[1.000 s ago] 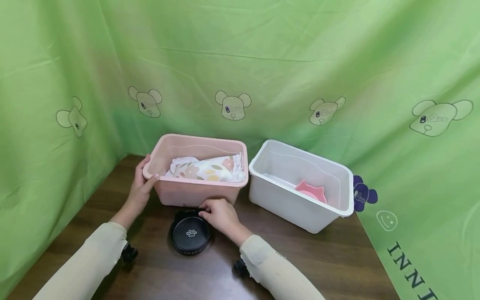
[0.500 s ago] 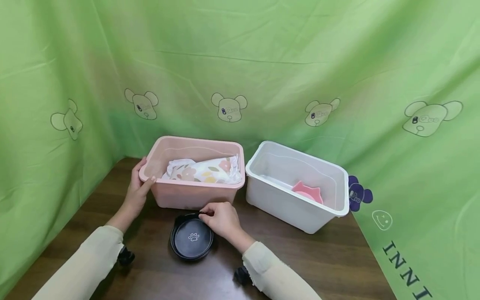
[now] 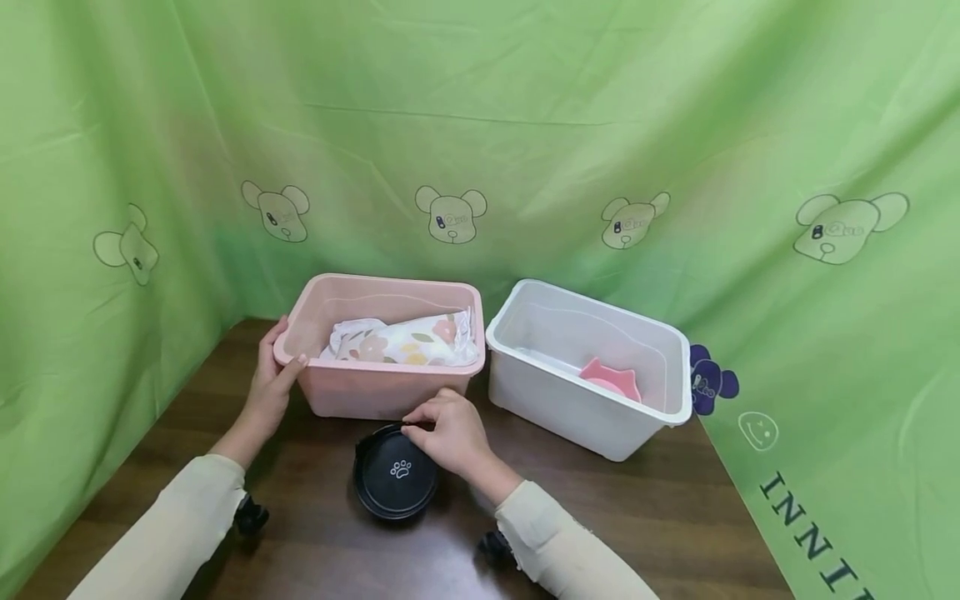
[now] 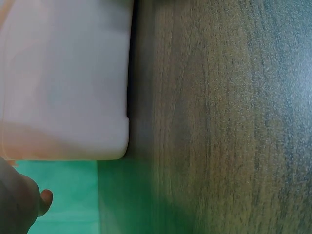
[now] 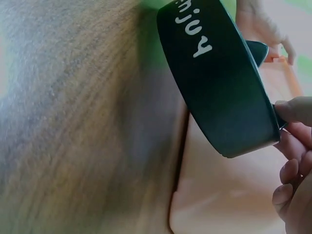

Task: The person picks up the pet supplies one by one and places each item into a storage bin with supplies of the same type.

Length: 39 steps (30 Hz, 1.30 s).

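My right hand [image 3: 452, 433] pinches a black pet bowl [image 3: 396, 475] by one of its pointed ears, between thumb and finger. A paw print shows on the bowl's inner bottom, and white lettering marks its side in the right wrist view. The bowl [image 5: 219, 83] hangs tilted above the table, in front of the pink storage bin [image 3: 375, 396]. My left hand [image 3: 272, 379] grips that bin at its left front corner, thumb over the rim. Inside the bin lies a floral-patterned white bundle [image 3: 408, 342] that looks soft.
To the right stands a white bin [image 3: 577, 404], with a pink cat-eared bowl [image 3: 611, 379] inside it. Both bins rest on the brown wooden table [image 3: 322, 550]. A green curtain [image 3: 525, 125] with printed bear heads closes off the back and sides.
The black bowl, pinched in my right hand, has lifted and tilted, moving slightly right. My left hand stays on the pink bin. The head view has shifted a little.
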Tool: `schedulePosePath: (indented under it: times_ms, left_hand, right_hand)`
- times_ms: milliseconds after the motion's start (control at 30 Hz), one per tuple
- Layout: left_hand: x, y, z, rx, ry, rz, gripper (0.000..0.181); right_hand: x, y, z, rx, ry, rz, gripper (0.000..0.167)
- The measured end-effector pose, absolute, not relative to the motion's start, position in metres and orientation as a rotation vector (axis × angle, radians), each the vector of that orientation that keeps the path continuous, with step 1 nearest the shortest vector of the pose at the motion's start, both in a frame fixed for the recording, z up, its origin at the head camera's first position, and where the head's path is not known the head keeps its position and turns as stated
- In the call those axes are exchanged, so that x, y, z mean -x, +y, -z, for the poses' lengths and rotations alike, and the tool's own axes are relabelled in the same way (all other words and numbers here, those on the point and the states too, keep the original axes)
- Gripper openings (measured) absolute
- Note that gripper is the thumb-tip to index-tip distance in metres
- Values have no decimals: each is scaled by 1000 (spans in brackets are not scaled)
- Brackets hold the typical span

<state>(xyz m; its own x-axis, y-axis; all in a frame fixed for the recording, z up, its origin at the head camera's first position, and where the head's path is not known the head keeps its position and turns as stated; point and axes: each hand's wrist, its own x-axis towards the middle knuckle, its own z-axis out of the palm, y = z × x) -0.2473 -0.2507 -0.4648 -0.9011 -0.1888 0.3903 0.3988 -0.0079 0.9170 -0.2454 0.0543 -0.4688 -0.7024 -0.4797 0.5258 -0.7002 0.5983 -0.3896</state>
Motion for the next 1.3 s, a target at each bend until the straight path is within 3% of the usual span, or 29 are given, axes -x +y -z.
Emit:
schedulePosePath:
  times_ms: [633,1300]
  left_hand:
    - [246,-250,464,206,-1871,1966,63]
    - [247,-249,464,201,-1865,1979,63]
  right_hand:
    - [243,74,439,-1202,-2164,-744,9]
    - [241,114,396,-1231,-2178,-593,9]
